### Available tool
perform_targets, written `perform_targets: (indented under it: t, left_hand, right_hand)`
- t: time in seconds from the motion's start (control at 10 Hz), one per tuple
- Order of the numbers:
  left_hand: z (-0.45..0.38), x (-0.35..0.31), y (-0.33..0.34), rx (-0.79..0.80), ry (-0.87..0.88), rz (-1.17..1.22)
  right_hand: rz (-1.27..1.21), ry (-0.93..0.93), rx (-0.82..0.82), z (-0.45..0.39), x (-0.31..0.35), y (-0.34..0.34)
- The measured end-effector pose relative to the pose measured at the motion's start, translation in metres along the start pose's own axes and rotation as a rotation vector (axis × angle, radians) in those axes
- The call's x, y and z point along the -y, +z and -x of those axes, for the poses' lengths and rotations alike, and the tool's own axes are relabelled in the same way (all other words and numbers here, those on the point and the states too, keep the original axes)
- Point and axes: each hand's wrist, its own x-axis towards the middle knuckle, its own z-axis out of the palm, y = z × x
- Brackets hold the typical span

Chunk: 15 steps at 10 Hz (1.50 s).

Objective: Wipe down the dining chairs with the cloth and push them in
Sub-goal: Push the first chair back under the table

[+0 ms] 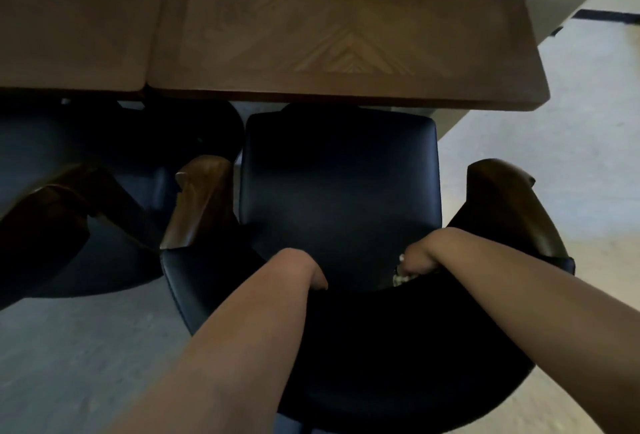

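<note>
Both hands [304, 269] gripping chair back [363, 322]

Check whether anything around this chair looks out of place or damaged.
Nothing stands out. The chair sits square to the table with its seat front just under the edge, no spills or tears visible. Both hands, left hand and right hand, grip the backrest; lighting is dim.

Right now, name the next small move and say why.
Probably push the chair forward: both the left hand and right hand grip over its backrest, and most of the seat sits outside the table edge.
</note>
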Motion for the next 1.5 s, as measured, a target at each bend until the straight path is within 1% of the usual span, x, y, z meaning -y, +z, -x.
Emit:
perform_targets:
  t: [0.1, 0.2, 0.3, 0.4, 0.5, 0.7, 0.8, 0.9, 1.0, 1.1, 1.2, 1.3, 1.4, 1.5]
  left_hand:
    - [-0.007, -0.005, -0.003, 0.007, 0.017, 0.007]
    - [-0.016, -0.013, -0.001, -0.036, 0.012, 0.02]
    - [-0.015, -0.02, -0.001, -0.023, 0.024, 0.005]
    - [-0.016, -0.029, -0.002, 0.035, 0.028, -0.014]
    - [-0.015, -0.036, -0.002, 0.038, 0.021, -0.055]
    - [-0.018, -0.036, -0.002, 0.033, 0.012, -0.048]
    - [-0.002, -0.034, -0.001, -0.026, 0.047, -0.055]
    - [0.021, -0.031, -0.006, -0.151, 0.104, -0.017]
    - [0.044, -0.023, -0.01, -0.236, 0.192, 0.02]
    - [0.069, -0.012, -0.009, -0.337, 0.253, 0.035]
    - [0.095, 0.009, 0.002, -0.403, 0.299, 0.089]
    - [0.117, 0.035, 0.015, -0.532, 0.303, 0.163]
    - [0.139, 0.065, 0.027, -0.804, 0.267, 0.115]
    - [0.151, 0.097, 0.041, -0.977, 0.259, 0.051]
  right_hand:
    - [-0.235, 0.109, 0.07, -0.006, -0.003, -0.003]
    - [-0.423, 0.171, 0.148, -0.009, -0.004, 0.001]
    - [-0.444, 0.168, 0.078, -0.009, -0.005, 0.011]
    - [-0.594, 0.249, -0.015, -0.01, -0.007, 0.022]
    - [-0.695, 0.281, 0.025, -0.012, -0.01, 0.028]
    - [-0.696, 0.227, 0.01, -0.013, -0.01, 0.027]
    - [-0.832, 0.316, -0.024, -0.003, -0.006, 0.023]
    - [-0.859, 0.338, -0.153, 0.004, -0.002, 0.016]
    - [-0.995, 0.265, -0.212, 0.016, 0.007, 0.006]
    - [-0.997, 0.243, -0.326, 0.037, 0.025, -0.004]
    - [-1.021, 0.195, -0.377, 0.055, 0.048, -0.005]
    - [-1.153, 0.23, -0.54, 0.067, 0.071, -0.008]
    - [-1.462, 0.356, -0.727, 0.076, 0.098, -0.013]
    - [-1.605, 0.314, -0.86, 0.081, 0.13, -0.024]
